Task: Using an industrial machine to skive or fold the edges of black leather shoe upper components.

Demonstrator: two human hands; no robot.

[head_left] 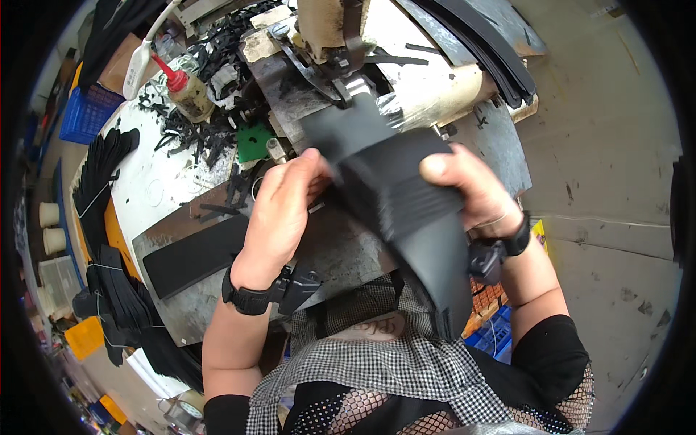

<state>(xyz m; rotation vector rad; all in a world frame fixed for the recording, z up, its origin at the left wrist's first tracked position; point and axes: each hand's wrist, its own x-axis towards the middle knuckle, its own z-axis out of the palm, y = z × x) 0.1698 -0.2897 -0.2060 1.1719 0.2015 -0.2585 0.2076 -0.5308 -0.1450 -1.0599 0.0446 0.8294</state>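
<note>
In the head view, the person has a long black piece (406, 206) between their two hands, up above the bench (351, 254). It is the big thing here, and it is blurry. It has lots of thin lines across its middle and smooth parts at both ends. I can't tell if it is one piece or a few together.

It lies on a slant. Its far end points a bit to the left, up by the foot of the machine (322, 29). Its near end points a bit to the right, down by the checked apron (384, 373). I can't tell if the far end touches the machine.

The right hand (478, 190) is on the right side of it. The thumb presses on top and the other fingers are mostly hidden by the piece, so it looks like a pinch. To those fingers, the piece lies to the left.

The left hand (286, 194) is on the other side, right at the left edge. Its fingers are curled in, and I can't tell if they pinch or just touch. To them, the piece lies to the right. The right hand reaches farther over it.

A flat black strip (192, 255) lies on the bench, left of the left hand.
</note>
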